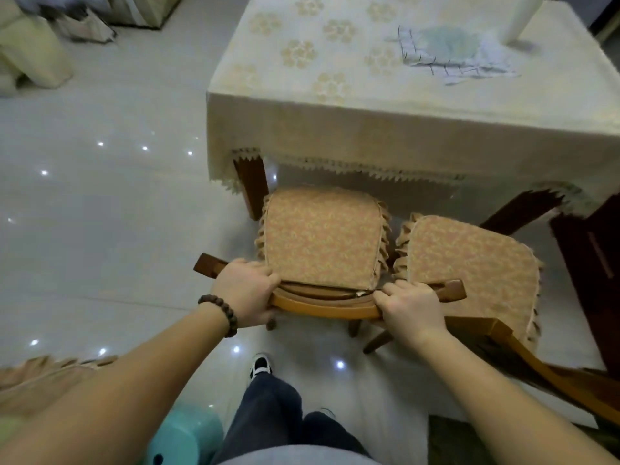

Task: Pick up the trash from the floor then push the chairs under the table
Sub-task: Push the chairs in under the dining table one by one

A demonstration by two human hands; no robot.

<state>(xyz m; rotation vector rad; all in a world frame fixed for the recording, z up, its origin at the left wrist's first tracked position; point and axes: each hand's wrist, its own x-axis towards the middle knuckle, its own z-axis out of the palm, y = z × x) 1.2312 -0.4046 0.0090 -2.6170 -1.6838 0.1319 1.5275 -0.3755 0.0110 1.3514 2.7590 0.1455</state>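
A wooden chair [322,236] with an orange patterned seat cushion stands in front of me, its seat front just at the table's fringe. My left hand [246,292] grips the left part of its curved backrest, and my right hand [411,307] grips the right part. The table [302,129] wears a cream cloth with flower prints. A second chair [469,260] with the same cushion stands to the right, turned at an angle and touching the first. No trash shows on the floor.
A crumpled checked cloth [453,55] lies on the table top. A teal stool [183,437] sits by my left leg. Another cushioned chair edge [43,380] shows at lower left. Dark wooden furniture [593,263] stands at right; beige bundles [30,52] at far left.
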